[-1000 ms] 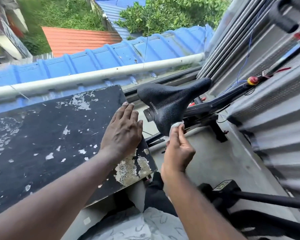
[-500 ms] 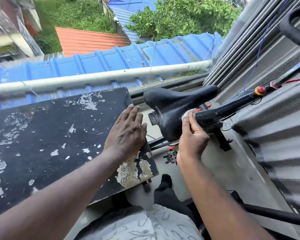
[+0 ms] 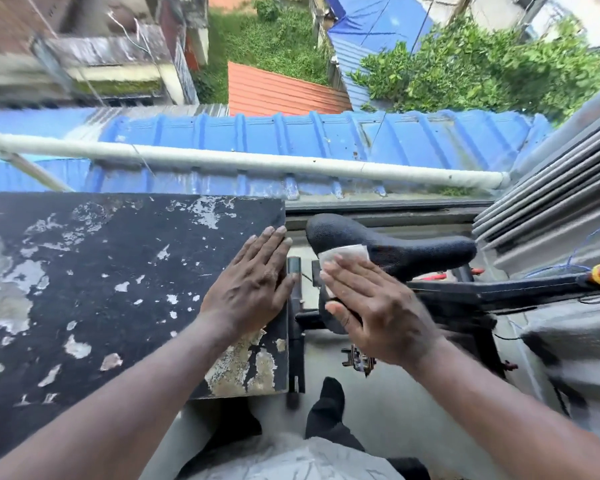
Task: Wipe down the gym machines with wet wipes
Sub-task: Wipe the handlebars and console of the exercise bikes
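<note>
Head view: mid-frame, press the wet wipe onto the bike saddle under the flat, straight-fingered right hand, sweeping evenly toward the nose, with left hand flat on the peeling board.

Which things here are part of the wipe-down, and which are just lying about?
In the job: wet wipe, black saddle, right hand pressing the wipe on it, bike frame.
Just there: peeling black board under the left hand, white pipe, blue roof.
</note>
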